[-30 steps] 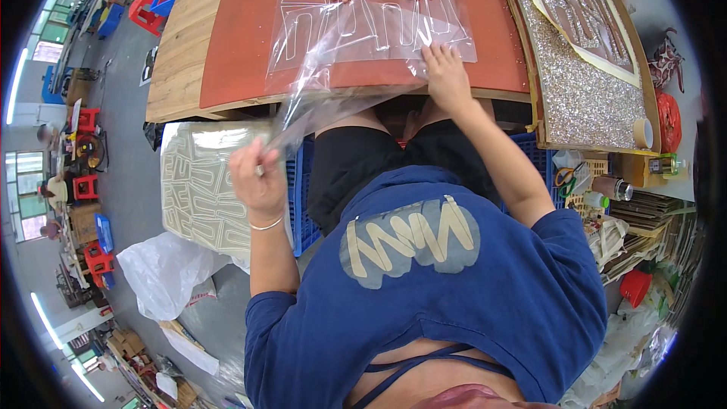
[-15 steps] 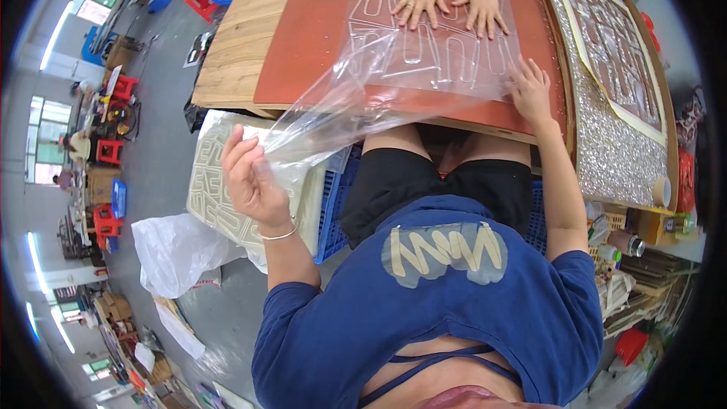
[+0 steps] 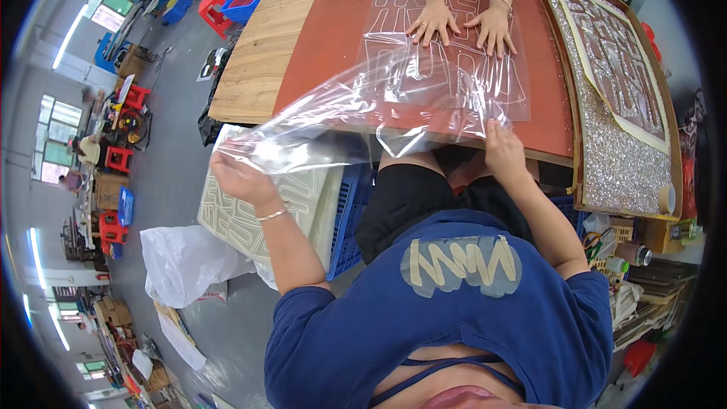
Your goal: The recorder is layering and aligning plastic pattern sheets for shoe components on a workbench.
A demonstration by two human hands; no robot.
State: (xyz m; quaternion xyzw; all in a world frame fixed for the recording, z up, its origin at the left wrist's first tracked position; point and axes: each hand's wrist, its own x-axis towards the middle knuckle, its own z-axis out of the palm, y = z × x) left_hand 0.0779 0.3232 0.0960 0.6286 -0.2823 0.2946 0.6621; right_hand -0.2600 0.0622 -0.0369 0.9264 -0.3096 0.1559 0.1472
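My left hand (image 3: 242, 179) is out at the left, its fingers closed on a gathered corner of a clear plastic film (image 3: 322, 117). My right hand (image 3: 505, 153) pinches the film's near right edge, by the front of a red-brown mat (image 3: 314, 53). Between my hands the film hangs raised and creased. Its far part reaches over a clear sheet with winding outlines (image 3: 386, 4) on the mat. Across from me, another person's two hands, one (image 3: 434, 23) left and one (image 3: 494, 28) right, press flat with fingers spread on the clear layers.
A pale wooden board (image 3: 257, 60) adjoins the mat. To the right, a box with a glittery silver surface (image 3: 625, 159) bears a framed patterned sheet (image 3: 617, 53). Below left are a stack of cream patterned sheets (image 3: 295, 204), a blue crate (image 3: 350, 220) and a white plastic bag (image 3: 185, 261).
My right hand has come off the mat toward me, lifting the film's right edge. My left hand has drawn its corner further left. The other person's hands stay pressed flat.
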